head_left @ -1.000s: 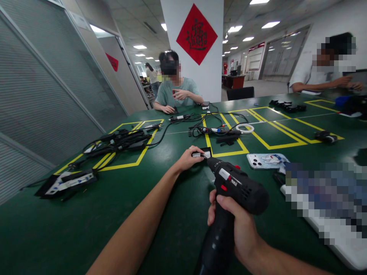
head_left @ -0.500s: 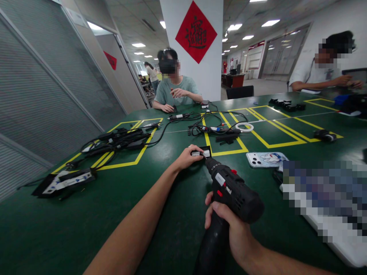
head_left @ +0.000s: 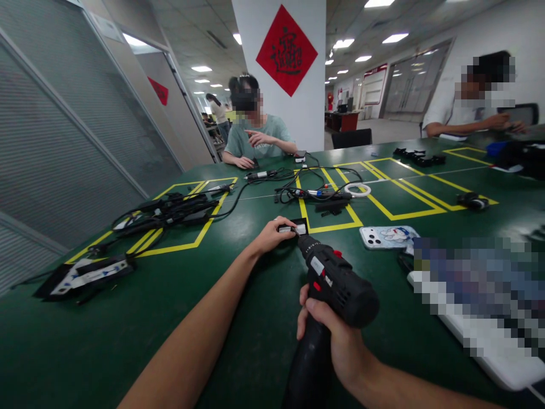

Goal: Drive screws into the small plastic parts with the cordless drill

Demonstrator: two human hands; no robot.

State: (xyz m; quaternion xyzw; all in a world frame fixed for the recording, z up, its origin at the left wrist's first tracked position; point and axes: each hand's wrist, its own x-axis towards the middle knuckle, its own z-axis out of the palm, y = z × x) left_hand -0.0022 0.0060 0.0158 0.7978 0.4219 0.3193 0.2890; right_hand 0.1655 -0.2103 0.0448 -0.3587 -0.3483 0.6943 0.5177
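My right hand [head_left: 336, 335] is wrapped round the grip of a black cordless drill [head_left: 336, 284] with red buttons. Its nose points away from me at a small black and white part [head_left: 293, 228] lying on the green table [head_left: 128, 329]. My left hand [head_left: 272, 234] reaches forward, fingers curled over that part and pressing it to the table. The drill's tip touches or nearly touches the part.
A phone in a cartoon case [head_left: 387, 236] lies right of the part. Black cables and adapters [head_left: 170, 209] sprawl at left, a flat black piece [head_left: 85, 274] nearer. Yellow tape boxes, a white ring [head_left: 356, 190]. Two people sit across the table; a blurred white object [head_left: 489, 335] at right.
The view has drifted slightly; the drill and both hands sit a little lower and to the left in the picture. The person opposite moved a hand. My grips are the same.
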